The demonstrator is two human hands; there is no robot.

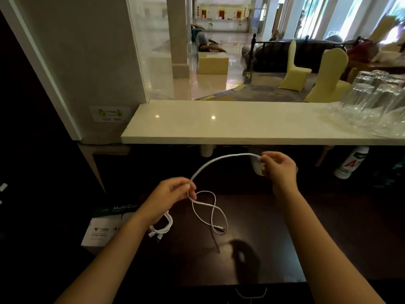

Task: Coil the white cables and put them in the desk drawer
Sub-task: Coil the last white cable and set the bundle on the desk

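Overhead, both hands' fingers pinch one white cable [219,160]; the drawer [251,292] is closed.

A cable [209,212] is spread on the desk [263,238], with a coiled cable [161,229] to its left. Glasses [377,93] are stood on the counter [219,123] behind, at the right.

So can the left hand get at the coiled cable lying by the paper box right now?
Probably not yet: the left hand is pinching the loose cable, though the coiled cable lies just beneath its wrist, unobstructed.
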